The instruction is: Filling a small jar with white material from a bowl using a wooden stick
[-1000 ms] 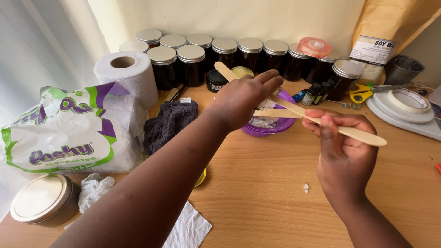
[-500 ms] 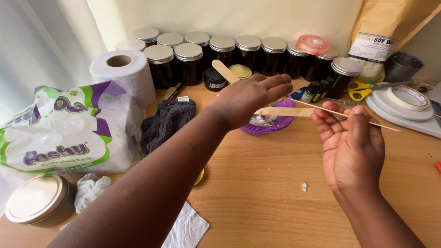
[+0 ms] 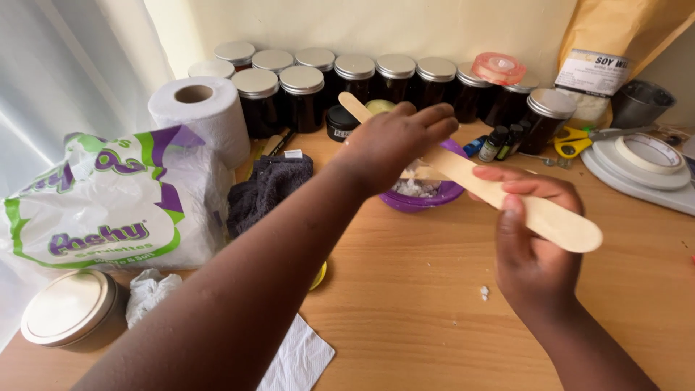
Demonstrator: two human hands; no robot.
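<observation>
A long flat wooden stirring stick runs slantwise over a purple bowl that holds white flakes. My left hand grips the stick's middle from above, and the far end pokes out behind the knuckles. My right hand pinches the near, wide end between thumb and fingers. Another pale wooden piece seems to lie in the bowl under the left hand.
Dark jars with metal lids line the back wall. A toilet roll, a plastic tissue pack, a dark cloth and a round tin sit left. Scissors, small bottles, a tape roll on a scale and a brown bag sit right.
The stick has turned from edge-on to flat face up. My right hand has gone from an open palm under it to a pinch on its near end.
</observation>
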